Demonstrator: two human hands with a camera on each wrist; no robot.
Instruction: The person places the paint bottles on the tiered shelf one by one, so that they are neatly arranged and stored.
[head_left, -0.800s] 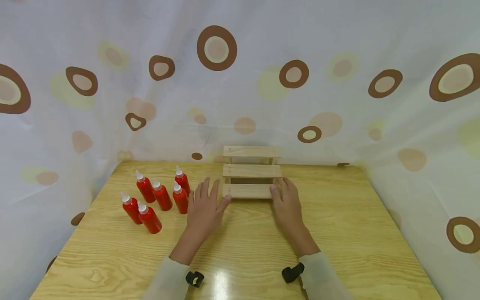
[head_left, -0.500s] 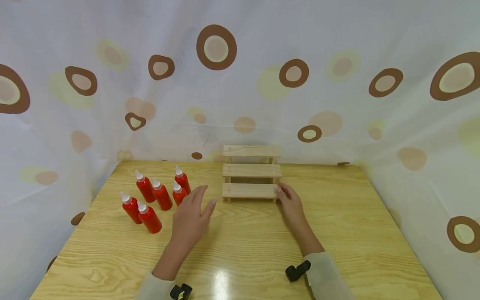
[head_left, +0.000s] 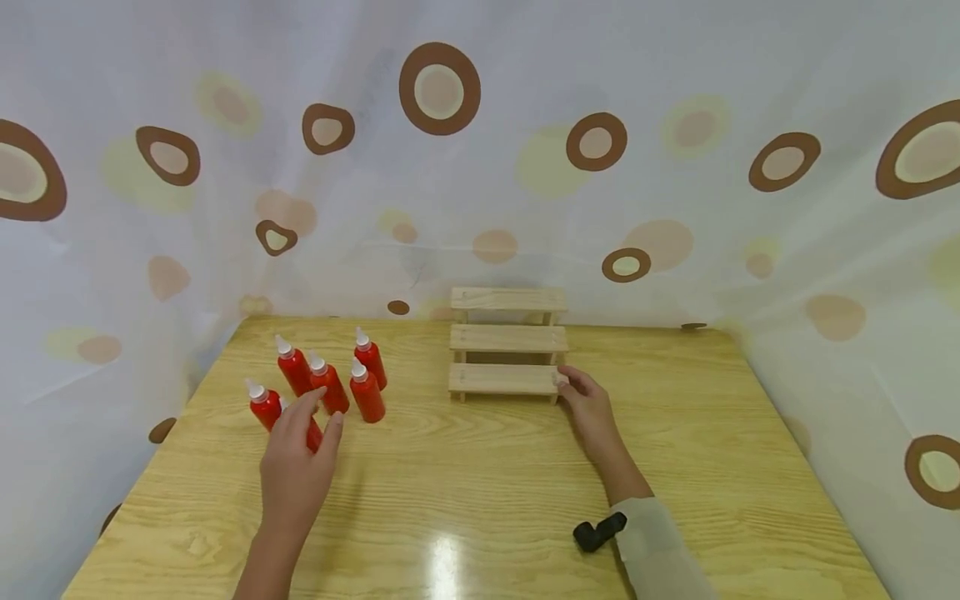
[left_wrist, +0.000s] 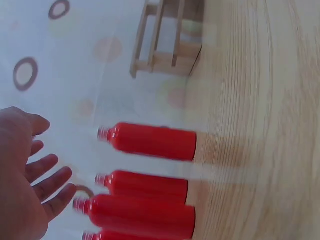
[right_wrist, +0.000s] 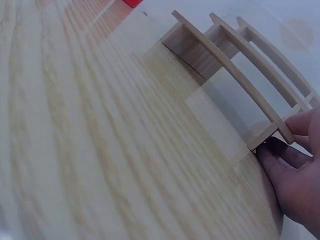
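"How do the hands look on your feed?"

"From my station, I see the left hand [head_left: 296, 467] open, fingers loosely bent, over the red bottles [head_left: 367, 396]. It hides much of the front one from me, and I can't tell whether it touches that bottle."

"And the right hand [head_left: 588, 412]?"

"I have it pinching the right end of the lowest step on the wooden rack [head_left: 506, 379], thumb on top, fingers below."

"Where exactly is that rack?"

"Toward the back of the desk [head_left: 712, 467], upright, its three steps rising toward the spotted sheet [head_left: 525, 83]."

"Bottles?"

"I count six, upright on the desk to the rack's left, apart from it, with white pointed tops."

"Anything on the right arm?"

"A pale sleeve [head_left: 663, 550] and a black device [head_left: 598, 532] at the wrist."
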